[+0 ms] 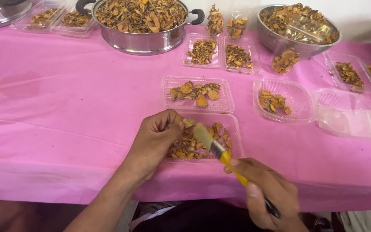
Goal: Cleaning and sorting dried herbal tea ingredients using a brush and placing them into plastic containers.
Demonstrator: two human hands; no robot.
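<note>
The left hand [157, 139] pinches a dried slice [188, 123] over the near tray [235, 129], just left of the brush [213, 148]. The right hand [265, 193] grips the brush's yellow handle (bristles angled up-left, toward the slice), closest to it.

Pink tablecloth [65, 107], steel pot [144, 41] of dried slices, steel bowl [280, 43], round clear container [305, 101]

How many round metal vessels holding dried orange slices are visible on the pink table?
2. A steel pot with black handles stands at the top centre; a steel bowl stands at the top right. Metal rims at the far left and far right edges may be further vessels, contents unseen.
</note>
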